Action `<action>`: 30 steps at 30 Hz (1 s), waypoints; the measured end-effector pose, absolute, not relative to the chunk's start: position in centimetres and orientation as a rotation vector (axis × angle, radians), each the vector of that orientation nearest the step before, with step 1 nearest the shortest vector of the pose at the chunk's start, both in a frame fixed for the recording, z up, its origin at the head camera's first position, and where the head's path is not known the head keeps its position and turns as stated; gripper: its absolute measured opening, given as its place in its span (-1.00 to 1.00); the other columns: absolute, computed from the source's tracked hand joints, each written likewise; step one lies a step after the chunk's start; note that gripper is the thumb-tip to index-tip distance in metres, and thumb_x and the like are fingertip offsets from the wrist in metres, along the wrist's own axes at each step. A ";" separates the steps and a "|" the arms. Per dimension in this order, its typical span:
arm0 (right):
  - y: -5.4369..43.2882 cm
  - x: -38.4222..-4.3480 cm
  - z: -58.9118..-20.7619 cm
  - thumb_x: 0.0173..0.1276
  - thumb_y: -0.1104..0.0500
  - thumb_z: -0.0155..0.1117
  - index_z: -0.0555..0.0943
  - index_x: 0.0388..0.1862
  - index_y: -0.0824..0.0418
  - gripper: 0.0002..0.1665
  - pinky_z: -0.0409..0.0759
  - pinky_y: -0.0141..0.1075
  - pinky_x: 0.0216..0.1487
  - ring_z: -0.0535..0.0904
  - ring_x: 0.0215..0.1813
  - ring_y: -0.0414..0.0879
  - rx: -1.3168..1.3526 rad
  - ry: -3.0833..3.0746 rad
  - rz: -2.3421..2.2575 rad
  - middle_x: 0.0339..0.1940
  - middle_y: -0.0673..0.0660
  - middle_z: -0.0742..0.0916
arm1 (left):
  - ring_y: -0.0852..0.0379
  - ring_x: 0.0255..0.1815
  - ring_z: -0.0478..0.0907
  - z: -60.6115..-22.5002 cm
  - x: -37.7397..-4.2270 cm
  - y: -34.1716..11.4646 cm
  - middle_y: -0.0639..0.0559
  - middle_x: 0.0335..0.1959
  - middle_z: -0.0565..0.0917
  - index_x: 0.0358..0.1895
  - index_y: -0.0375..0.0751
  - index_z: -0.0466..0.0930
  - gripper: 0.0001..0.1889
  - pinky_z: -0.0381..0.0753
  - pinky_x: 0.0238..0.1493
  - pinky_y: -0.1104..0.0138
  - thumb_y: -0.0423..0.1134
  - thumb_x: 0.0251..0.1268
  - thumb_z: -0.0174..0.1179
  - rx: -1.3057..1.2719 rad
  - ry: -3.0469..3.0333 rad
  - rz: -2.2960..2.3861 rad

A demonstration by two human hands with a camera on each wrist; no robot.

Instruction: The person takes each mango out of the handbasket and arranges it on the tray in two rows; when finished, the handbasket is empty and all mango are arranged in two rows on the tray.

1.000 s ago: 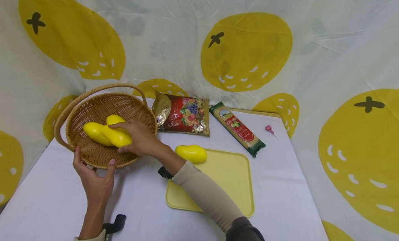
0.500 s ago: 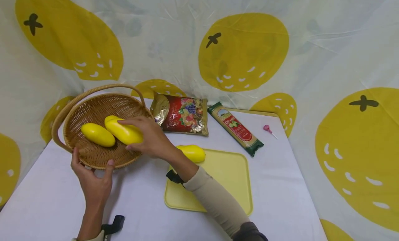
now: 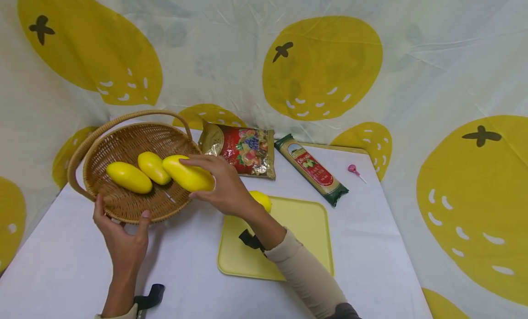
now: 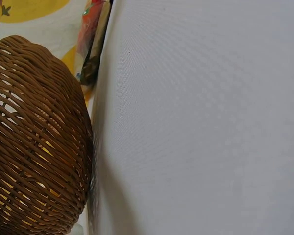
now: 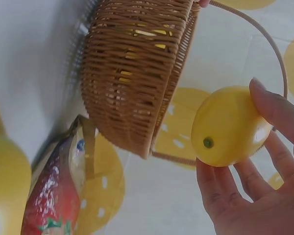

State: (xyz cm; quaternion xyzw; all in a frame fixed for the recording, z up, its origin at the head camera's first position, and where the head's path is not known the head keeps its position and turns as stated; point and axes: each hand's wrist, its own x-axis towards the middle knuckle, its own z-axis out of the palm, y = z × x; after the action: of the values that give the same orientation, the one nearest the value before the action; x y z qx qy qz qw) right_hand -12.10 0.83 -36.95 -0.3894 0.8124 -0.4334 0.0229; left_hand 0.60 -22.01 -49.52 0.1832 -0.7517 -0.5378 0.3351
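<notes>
My right hand [image 3: 227, 184] grips a yellow mango [image 3: 187, 173] between thumb and fingers, over the right rim of the wicker basket [image 3: 119, 142]. In the right wrist view the mango [image 5: 230, 126] shows its green stem spot and is apart from the basket [image 5: 132, 63]. Two more mangoes, one at the left [image 3: 129, 177] and one in the middle [image 3: 154, 167], lie inside the basket. With thumb and fingers my left hand [image 3: 123, 239] holds the basket's near rim, and the basket tilts toward me. The left wrist view shows the basket's woven side [image 4: 34, 142] but no hand.
A yellow tray [image 3: 288, 236] lies right of the basket, with another mango [image 3: 261, 200] at its far left corner, partly behind my right wrist. Behind are a red and gold candy bag [image 3: 247, 151], a green-ended spaghetti pack [image 3: 311, 170] and a pink lollipop [image 3: 352, 169].
My right hand has lifted the mango away from the other two and carried it right, to the basket's right rim. My left hand stays on the near rim.
</notes>
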 end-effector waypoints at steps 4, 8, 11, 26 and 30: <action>2.2 -11.9 -36.9 0.20 0.21 0.67 0.59 0.48 -0.05 -0.15 0.42 -0.10 0.56 0.45 0.56 -0.09 -1.196 2.491 -1.406 0.53 0.01 0.61 | -0.11 0.69 0.13 -49.3 0.6 -21.8 0.01 0.74 -0.02 0.73 0.02 -0.14 0.08 0.23 0.66 0.27 -0.35 0.23 0.37 0.479 -1.963 -1.403; 3.5 -11.7 -36.9 0.20 0.20 0.67 0.59 0.48 -0.05 -0.15 0.44 -0.12 0.55 0.45 0.56 -0.09 -1.196 2.507 -1.414 0.52 -0.01 0.61 | -0.11 0.70 0.11 -49.0 0.7 -21.6 0.00 0.75 -0.04 0.73 0.02 -0.15 0.08 0.20 0.68 0.25 -0.35 0.25 0.36 0.484 -1.967 -1.407; 4.4 -11.6 -36.9 0.19 0.20 0.68 0.59 0.48 -0.06 -0.15 0.42 -0.11 0.57 0.45 0.56 -0.11 -1.189 2.515 -1.413 0.52 -0.05 0.62 | -0.11 0.70 0.11 -49.0 0.7 -21.6 0.00 0.75 -0.04 0.73 0.02 -0.15 0.08 0.21 0.67 0.26 -0.36 0.24 0.37 0.485 -1.960 -1.414; 9.1 -10.7 -37.7 0.20 0.23 0.67 0.59 0.48 -0.14 -0.14 0.31 0.07 0.64 0.44 0.58 -0.05 -1.003 2.586 -1.412 0.54 -0.03 0.60 | -0.10 0.71 0.12 -49.5 0.7 -22.0 0.04 0.76 -0.07 0.74 0.06 -0.19 0.14 0.24 0.65 0.28 -0.39 0.22 0.39 0.501 -1.988 -1.414; 10.4 -10.6 -38.2 0.19 0.23 0.68 0.61 0.47 -0.12 -0.15 0.44 0.05 0.56 0.45 0.57 -0.03 -0.945 2.603 -1.411 0.54 -0.03 0.61 | -0.13 0.70 0.14 -49.4 0.7 -22.0 0.03 0.75 -0.07 0.74 0.06 -0.19 0.13 0.27 0.65 0.28 -0.38 0.23 0.39 0.493 -1.991 -1.409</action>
State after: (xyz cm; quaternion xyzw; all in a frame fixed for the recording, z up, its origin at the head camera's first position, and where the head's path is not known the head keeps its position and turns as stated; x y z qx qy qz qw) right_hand -10.58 10.37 -38.16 -0.3038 0.8375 -0.4539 0.0167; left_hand 0.70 -21.99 -49.40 0.1876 -0.7579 -0.5363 0.3207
